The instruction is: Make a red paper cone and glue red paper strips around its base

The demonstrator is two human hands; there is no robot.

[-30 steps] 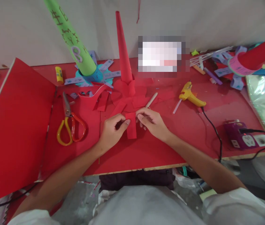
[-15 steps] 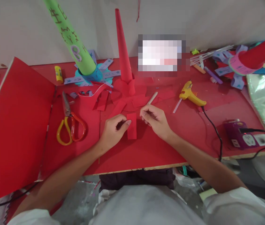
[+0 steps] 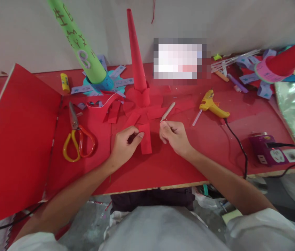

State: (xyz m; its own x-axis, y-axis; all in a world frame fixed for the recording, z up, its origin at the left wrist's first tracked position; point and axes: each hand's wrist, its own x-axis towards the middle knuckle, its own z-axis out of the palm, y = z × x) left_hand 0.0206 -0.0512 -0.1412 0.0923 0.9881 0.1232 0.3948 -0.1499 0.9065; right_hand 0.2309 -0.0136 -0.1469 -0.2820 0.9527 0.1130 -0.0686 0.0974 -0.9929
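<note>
A tall red paper cone (image 3: 137,59) stands at the back of the red table (image 3: 163,167), with red paper strips fanned out round its base. One red strip (image 3: 146,141) lies flat in front of the cone, pointing toward me. My left hand (image 3: 123,144) rests at the strip's left edge, fingers curled, with thumb and fingertip pinched on it. My right hand (image 3: 175,136) is just to the right of the strip, apart from it. Its fingers are closed round a thin pale stick (image 3: 167,111) that points up toward the cone.
Yellow-and-red scissors (image 3: 78,137) lie at the left beside a big red sheet (image 3: 16,139). A yellow glue gun (image 3: 212,106) and a purple power strip (image 3: 270,151) with cords sit at the right. A green cone (image 3: 82,45) and a glue stick (image 3: 65,83) stand behind.
My right hand has drawn back to the right off the strip's top edge, still holding the stick. My left hand has stayed at the strip.
</note>
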